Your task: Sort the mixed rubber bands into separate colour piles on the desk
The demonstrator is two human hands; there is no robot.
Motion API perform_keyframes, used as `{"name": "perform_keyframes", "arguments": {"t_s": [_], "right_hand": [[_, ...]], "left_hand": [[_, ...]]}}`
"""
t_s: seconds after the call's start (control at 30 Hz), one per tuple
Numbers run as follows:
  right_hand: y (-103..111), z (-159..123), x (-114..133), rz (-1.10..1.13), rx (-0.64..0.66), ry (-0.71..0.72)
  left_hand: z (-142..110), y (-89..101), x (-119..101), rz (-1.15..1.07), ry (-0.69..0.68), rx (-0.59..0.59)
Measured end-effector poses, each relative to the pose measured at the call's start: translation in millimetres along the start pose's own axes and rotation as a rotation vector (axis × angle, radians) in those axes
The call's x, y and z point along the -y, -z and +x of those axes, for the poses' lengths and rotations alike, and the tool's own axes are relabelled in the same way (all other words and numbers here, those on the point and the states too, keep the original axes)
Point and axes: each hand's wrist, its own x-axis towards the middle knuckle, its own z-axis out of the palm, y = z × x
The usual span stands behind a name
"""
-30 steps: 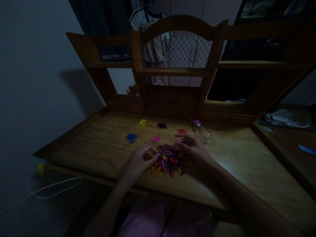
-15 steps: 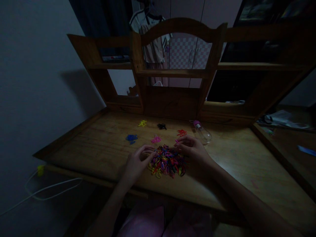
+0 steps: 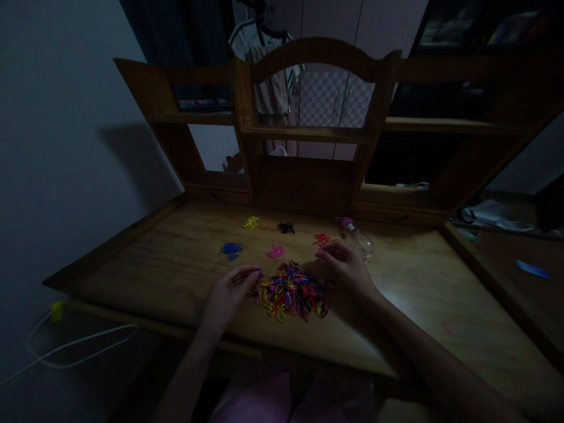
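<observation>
So the main thing here is a mixed heap [image 3: 294,292] of little coloured loops (bands or clips, too dim for me to say which), sitting near the front edge of the desk, right between the person's 2 hands. Just beyond it there are 5 small single-colour bunches, each set apart from the others: blue bunch [image 3: 231,250] and pink bunch [image 3: 275,251] nearer, then yellow bunch [image 3: 251,222], black bunch [image 3: 286,228] and red bunch [image 3: 321,239]. Judging by that, I'd call it early days: 5 colours have their own spot, but the heap is way bigger than any bunch and has yellow, red, blue, pink and black all jumbled in it, so most of the sorting looks left to do. Left hand [image 3: 227,296] is at the heap's left edge, fingers loosely curled with thumb and index tips close together; can't tell if there's a loop in there. Right hand [image 3: 346,264] is over on the far right side of the heap, near the red bunch, fingers bent in toward the thumb, maybe with a bit of pink at the tips, but it's too murky to swear to. Past that hand there's a clear bulb-shaped bottle [image 3: 362,242] with a pink cap, lying on the wooden desk [image 3: 154,258], with a shelf unit [image 3: 304,135] along the back.
</observation>
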Motion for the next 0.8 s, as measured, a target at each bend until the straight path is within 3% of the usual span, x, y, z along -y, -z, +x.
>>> {"name": "perform_keyframes", "arguments": {"t_s": [0.13,0.23,0.43,0.6,0.7,0.8], "right_hand": [[2,1,3,-0.217,-0.012,0.142],[-6,9,5,-0.300,0.039,0.232],[-45,43,11,-0.417,0.253,0.308],[-75,57,13,-0.534,0.282,0.319],[-73,59,18,-0.535,0.258,0.347],[-52,60,28,-0.529,0.184,0.393]], "left_hand": [[1,11.0,6,-0.174,0.056,-0.143],[3,12.7,11,-0.228,0.078,-0.163],[3,9.1,12,-0.166,0.066,-0.150],[1,7.2,8,-0.137,0.068,-0.147],[1,4.9,7,-0.130,0.058,-0.124],[1,3.4,7,-0.112,0.027,-0.122]]}}
